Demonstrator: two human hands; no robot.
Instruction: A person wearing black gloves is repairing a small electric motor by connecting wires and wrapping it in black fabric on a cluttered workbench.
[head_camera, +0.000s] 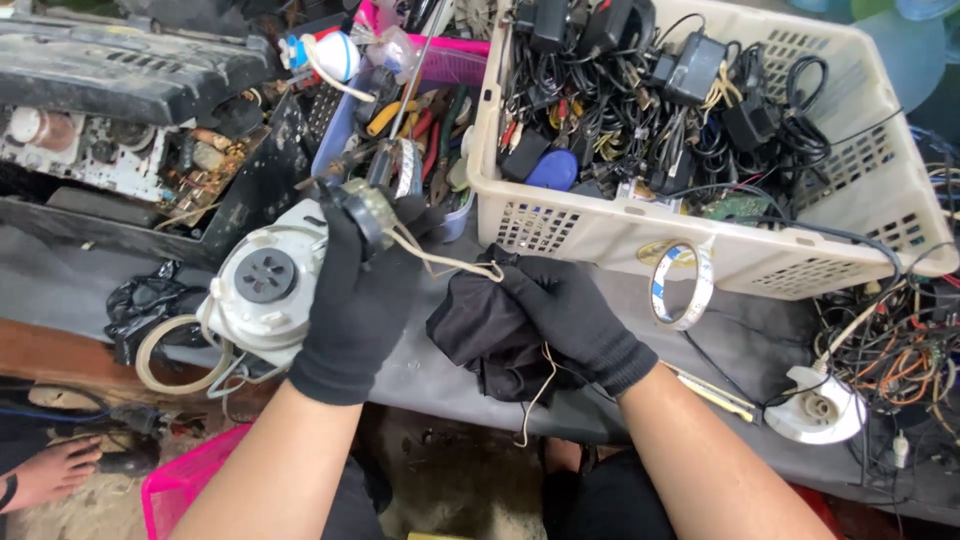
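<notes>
I used the basket (700, 240) as reference. It sat full of tangled adapters. One white motor housing (262, 290) lay left of it. My left hand (355, 300), between housing and basket, gripped one small switch part (365, 205) with closed fingers. My right hand (570, 315), below the basket, pinched its two pale wires (450, 263) over one black cloth (480, 335). I judged the part light and rigid, the wires limp and fragile; grip the body.

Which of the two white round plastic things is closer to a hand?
The bigger white round housing, with the dark hub, beside the left hand. The smaller white round part lies far right, away from the right hand.
</notes>
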